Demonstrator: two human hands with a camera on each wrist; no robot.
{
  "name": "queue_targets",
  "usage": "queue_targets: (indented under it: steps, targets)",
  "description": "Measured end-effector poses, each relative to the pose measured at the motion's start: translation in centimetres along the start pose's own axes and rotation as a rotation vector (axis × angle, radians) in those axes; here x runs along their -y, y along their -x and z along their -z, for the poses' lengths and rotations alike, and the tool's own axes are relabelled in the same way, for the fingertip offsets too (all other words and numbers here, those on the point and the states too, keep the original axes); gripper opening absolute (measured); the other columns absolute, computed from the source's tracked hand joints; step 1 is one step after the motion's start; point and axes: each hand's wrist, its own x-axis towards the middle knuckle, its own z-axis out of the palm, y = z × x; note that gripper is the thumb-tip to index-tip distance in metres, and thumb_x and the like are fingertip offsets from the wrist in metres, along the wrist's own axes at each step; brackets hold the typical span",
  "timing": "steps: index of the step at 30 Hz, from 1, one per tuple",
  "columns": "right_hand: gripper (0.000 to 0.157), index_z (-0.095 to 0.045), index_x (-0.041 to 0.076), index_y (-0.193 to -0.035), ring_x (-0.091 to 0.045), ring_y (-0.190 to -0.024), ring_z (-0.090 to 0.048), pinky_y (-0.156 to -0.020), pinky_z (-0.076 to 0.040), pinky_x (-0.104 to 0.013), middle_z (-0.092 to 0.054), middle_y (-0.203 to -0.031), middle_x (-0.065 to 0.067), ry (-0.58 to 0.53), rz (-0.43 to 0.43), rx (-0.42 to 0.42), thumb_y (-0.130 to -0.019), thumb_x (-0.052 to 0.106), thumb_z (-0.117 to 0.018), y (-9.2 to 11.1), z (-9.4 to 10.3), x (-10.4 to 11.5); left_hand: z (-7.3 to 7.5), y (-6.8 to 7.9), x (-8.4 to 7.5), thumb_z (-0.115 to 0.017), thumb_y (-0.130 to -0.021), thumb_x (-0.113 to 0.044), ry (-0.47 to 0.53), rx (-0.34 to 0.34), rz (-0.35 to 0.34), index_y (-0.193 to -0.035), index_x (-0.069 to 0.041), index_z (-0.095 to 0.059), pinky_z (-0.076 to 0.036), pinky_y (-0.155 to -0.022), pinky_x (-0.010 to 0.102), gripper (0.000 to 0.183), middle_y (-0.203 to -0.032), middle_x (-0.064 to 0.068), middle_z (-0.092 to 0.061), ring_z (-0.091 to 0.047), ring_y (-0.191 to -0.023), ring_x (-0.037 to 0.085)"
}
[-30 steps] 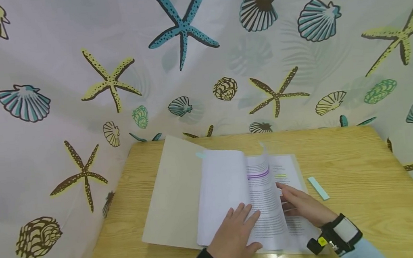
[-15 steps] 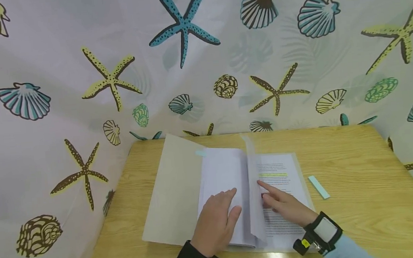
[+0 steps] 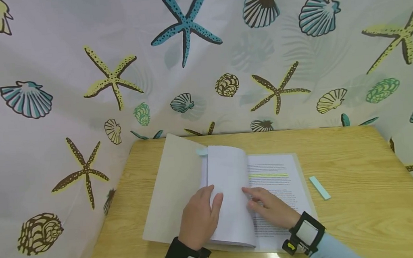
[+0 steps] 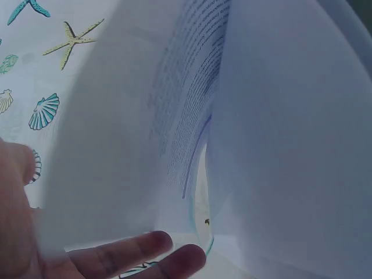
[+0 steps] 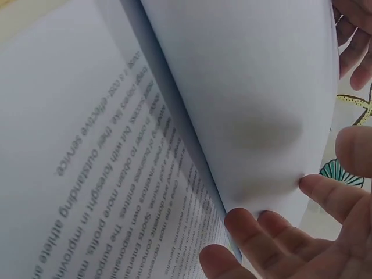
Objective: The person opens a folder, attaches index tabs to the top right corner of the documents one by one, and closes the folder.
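A bound stack of printed pages lies inside an opened pale cover. The upper leaf on its left half bows up, its blank side showing. My left hand is at this leaf's outer edge, fingers extended. In the left wrist view its fingers reach along the paper's lower edge. Close to the fold, my right hand touches the blank leaf with an extended index finger. Under that hand is the right page, printed, with a yellow highlighted line. The right wrist view shows spread fingers against the paper.
A pale blue strip lies on the wooden table to the right of the document. A pale blue tab sticks out at the upper left of the pages. A cloth with starfish and shells hangs behind the table.
The leaf with the purple line has turned from right to left, uncovering the yellow-highlighted page. Both hands have moved left, the left one to the pages' outer edge, the right one to the fold.
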Motion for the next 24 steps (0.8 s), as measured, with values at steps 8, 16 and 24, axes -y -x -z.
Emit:
queue_targets:
  steps: [8,16,24]
  targets:
    - [0.047,-0.046,0.021,-0.144,-0.041,-0.135,-0.034,-0.103,-0.032,-0.060,-0.032,-0.151,-0.018,0.068,-0.023,0.002,-0.101,0.040,-0.046,0.0,-0.8,0.1,-0.3,0.1,0.5,-0.046,-0.098,-0.050,-0.064,0.088,0.097,-0.120,-0.001,-0.064,-0.051,-0.087,0.044,0.056,-0.112,0.017,-0.066,-0.062,-0.106,0.030]
    - [0.047,-0.047,0.019,-0.143,-0.043,-0.130,-0.041,-0.098,-0.038,-0.060,-0.032,-0.149,-0.021,0.160,0.031,-0.015,-0.101,0.039,-0.047,-0.4,-1.3,0.4,-1.5,0.0,0.1,-0.056,-0.094,-0.047,-0.124,0.103,0.007,-0.118,-0.002,-0.065,-0.051,-0.085,0.046,0.052,-0.114,0.017,-0.065,-0.062,-0.103,0.032]
    - [0.049,-0.050,0.018,-0.142,-0.044,-0.129,-0.042,-0.096,-0.040,-0.060,-0.032,-0.149,-0.021,0.203,0.070,-0.024,-0.100,0.043,-0.046,-0.6,-1.7,0.6,-2.3,-0.5,-2.2,-0.058,-0.094,-0.043,-0.131,0.094,-0.145,-0.118,-0.002,-0.065,-0.052,-0.084,0.042,0.049,-0.113,0.016,-0.066,-0.062,-0.104,0.029]
